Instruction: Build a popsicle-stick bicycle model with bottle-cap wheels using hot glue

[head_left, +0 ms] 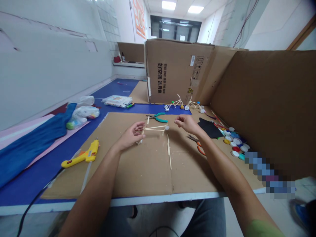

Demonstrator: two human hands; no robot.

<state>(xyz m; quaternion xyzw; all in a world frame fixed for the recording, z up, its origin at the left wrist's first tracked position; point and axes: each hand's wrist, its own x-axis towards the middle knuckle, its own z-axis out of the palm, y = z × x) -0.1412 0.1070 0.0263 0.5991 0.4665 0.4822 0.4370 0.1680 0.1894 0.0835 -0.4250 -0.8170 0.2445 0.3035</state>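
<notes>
My left hand (pixel 131 134) curls around a small frame of thin wooden sticks (pixel 154 128) with a white bottle cap at its lower end, held just above the cardboard sheet (pixel 138 164). My right hand (pixel 186 123) hovers to the right of the frame, fingers bent in a loose pinch near a white cap (pixel 167 127) at the frame's tip; what it holds, if anything, is too small to make out. Loose sticks (pixel 169 151) lie on the cardboard below the hands.
A yellow glue gun (pixel 82 156) lies at the left with its cord. Teal pliers (pixel 158 117), two finished stick-and-cap models (pixel 184 104), scissors (pixel 197 144), black cloth and coloured bottle caps (pixel 235 143) lie around. Cardboard boxes wall the back and right.
</notes>
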